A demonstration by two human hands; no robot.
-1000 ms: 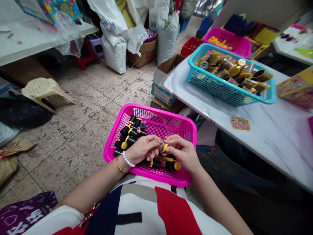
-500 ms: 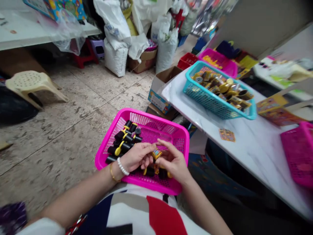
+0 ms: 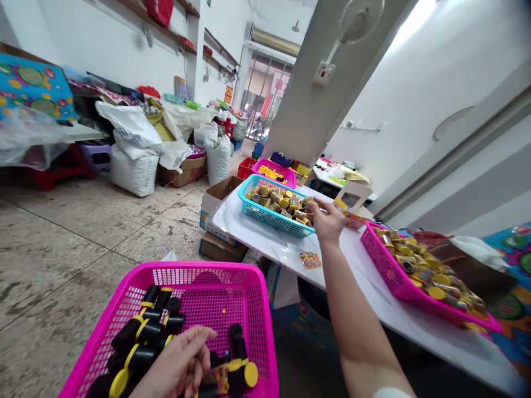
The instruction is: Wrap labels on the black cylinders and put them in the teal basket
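Black tubes point(image 3: 143, 330) flat, axes slanting far-right | left hand point(image 3: 182, 365) loosely open on them | right hand point(image 3: 329, 218) over teal basket point(image 3: 269, 219) (grip unclear)

A white bench point(image 3: 257, 237) runs along the right, with a small sticker point(image 3: 310, 260) lying on it. Towards its near end a pink basket point(image 3: 384, 273) sits tilted, full of yellow-capped tubes point(image 3: 431, 271). A smaller pink basket point(image 3: 285, 177) stands at the far end, and a red crate point(image 3: 246, 166) sits on the floor point(image 3: 62, 237) near it. An open cardboard box point(image 3: 215, 202) stands by the bench's edge. White sacks point(image 3: 133, 166) are heaped against the far wall, beside a purple stool point(image 3: 97, 157). A pillar point(image 3: 307, 110) carries a socket point(image 3: 324, 73) and a fan point(image 3: 359, 19). Shelves point(image 3: 166, 33) line the wall.
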